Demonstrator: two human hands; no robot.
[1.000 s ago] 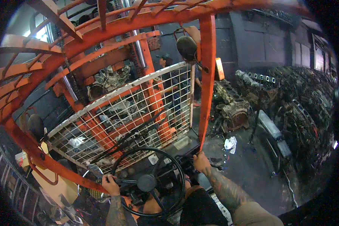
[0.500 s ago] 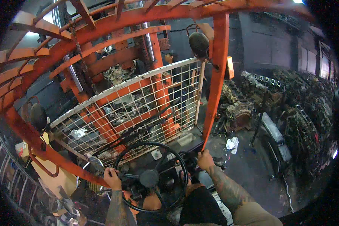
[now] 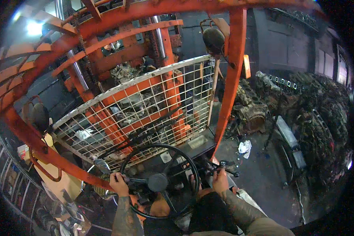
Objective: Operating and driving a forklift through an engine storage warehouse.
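My left hand (image 3: 118, 184) is closed at the left side of a black steering wheel (image 3: 158, 181), with a small dark knob showing by the thumb. My right hand (image 3: 220, 181) is closed around a control lever, its fingers partly hiding the grip. Another black-tipped lever (image 3: 235, 173) sticks out just beside it. Both tattooed forearms reach in from the lower edge. Beyond the wheel stands a white wire mesh guard (image 3: 145, 84), and behind it rises the orange forklift mast (image 3: 173, 100).
An orange post (image 3: 229, 82) with a round mirror (image 3: 213, 40) stands to the right. Greasy engine blocks (image 3: 251, 118) are piled beyond it. White crumpled litter (image 3: 245, 148) lies on the floor. Cardboard (image 3: 55, 181) is at the left. People are partly visible behind the mesh.
My right hand has come off the foot of the orange post and down to the levers. My left hand stays at the wheel. The view has shifted slightly.
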